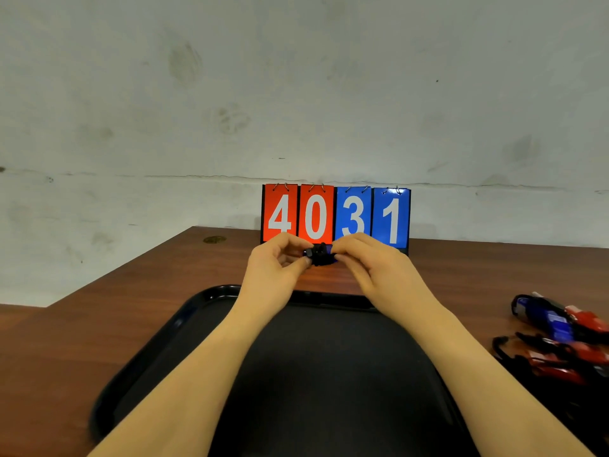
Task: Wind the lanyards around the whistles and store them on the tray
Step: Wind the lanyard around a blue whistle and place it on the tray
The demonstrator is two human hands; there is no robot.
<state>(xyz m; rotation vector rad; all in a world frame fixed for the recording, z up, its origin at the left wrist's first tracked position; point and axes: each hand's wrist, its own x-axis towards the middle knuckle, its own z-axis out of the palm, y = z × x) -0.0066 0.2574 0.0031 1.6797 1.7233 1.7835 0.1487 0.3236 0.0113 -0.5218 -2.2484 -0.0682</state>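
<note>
Both my hands are raised above the far edge of the black tray (pixel 158 344). Between them is a blue whistle (pixel 320 254) with a black lanyard wound round it. My left hand (pixel 280 265) pinches its left end with thumb and fingers. My right hand (pixel 365 262) pinches the right end. The whistle is mostly hidden by the dark cord and my fingertips. A pile of several blue and red whistles (pixel 560 338) with loose black lanyards lies on the table at the right.
A flip scoreboard (pixel 336 214) reading 4 0 3 1 stands at the back of the brown wooden table (pixel 99 291), against a pale wall. The table's left edge runs diagonally at the left.
</note>
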